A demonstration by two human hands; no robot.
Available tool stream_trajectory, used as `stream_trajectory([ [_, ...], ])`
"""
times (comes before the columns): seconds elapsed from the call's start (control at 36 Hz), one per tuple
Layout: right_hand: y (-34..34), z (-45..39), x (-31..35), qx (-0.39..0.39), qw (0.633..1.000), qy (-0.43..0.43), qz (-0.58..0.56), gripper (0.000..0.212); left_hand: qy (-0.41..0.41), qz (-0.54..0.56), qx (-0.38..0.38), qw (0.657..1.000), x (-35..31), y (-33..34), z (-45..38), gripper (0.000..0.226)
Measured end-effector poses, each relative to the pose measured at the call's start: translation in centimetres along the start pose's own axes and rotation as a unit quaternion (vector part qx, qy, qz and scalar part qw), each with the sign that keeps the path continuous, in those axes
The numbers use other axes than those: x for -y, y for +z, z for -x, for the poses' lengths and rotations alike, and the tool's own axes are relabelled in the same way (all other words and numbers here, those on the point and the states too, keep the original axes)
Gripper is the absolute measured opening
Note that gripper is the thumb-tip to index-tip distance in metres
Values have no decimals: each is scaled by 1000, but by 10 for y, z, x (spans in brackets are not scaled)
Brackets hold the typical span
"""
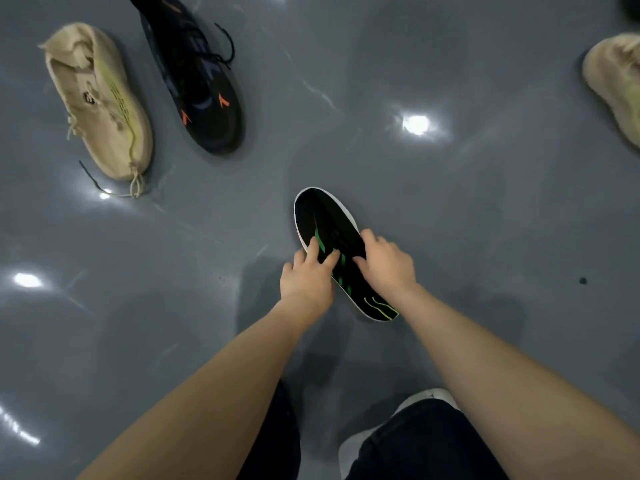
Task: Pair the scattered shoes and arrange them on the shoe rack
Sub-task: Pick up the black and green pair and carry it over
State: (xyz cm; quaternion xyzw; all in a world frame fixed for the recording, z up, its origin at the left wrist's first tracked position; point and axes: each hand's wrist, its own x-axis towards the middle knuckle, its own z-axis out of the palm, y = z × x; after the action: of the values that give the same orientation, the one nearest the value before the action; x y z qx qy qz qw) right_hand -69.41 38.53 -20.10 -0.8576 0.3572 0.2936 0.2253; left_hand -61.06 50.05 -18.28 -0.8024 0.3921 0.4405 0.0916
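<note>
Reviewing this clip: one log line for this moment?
left hand: on black-green shoe | right hand: gripping it | floor: beige, black-orange shoes loose

Floor (450, 209): one shoe (327, 223) lay at centre, just ahead of the person's knees, left hand (306, 280) and right hand (388, 263) both on it. Far left, well apart from it, two shoes lay side by side: knit shoe (100, 105) outermost, laced shoe (204, 84) just right of it. A fourth shoe (613, 81) lay at the far right edge.
</note>
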Motion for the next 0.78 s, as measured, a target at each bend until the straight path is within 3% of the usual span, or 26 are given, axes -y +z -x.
stream_trajectory([
  [0.06, -3, 0, -1, -20, 1000, -16, 15, 17, 2, -12, 4, 1000, 1, 3, 0, 70],
  [0.14, -11, 5, 1, -26, 999, -24, -4, 23, 2, -11, 2, 1000, 0, -1, 4, 66],
  [0.25, -32, 22, 9, -45, 997, -23, -55, 30, -16, 38, -9, 999, -3, -21, 21, 54],
  [0.33, -58, 37, 18, -51, 990, -12, -131, 23, -31, 96, -37, 994, -5, -45, 41, 53],
  [0.53, -145, 78, 59, -83, 962, -1, -259, 18, -40, 134, -129, 982, -4, -132, 101, 59],
  [0.78, -263, 131, 136, -115, 937, -14, -328, 33, -19, 124, -206, 970, 25, -263, 188, 53],
])
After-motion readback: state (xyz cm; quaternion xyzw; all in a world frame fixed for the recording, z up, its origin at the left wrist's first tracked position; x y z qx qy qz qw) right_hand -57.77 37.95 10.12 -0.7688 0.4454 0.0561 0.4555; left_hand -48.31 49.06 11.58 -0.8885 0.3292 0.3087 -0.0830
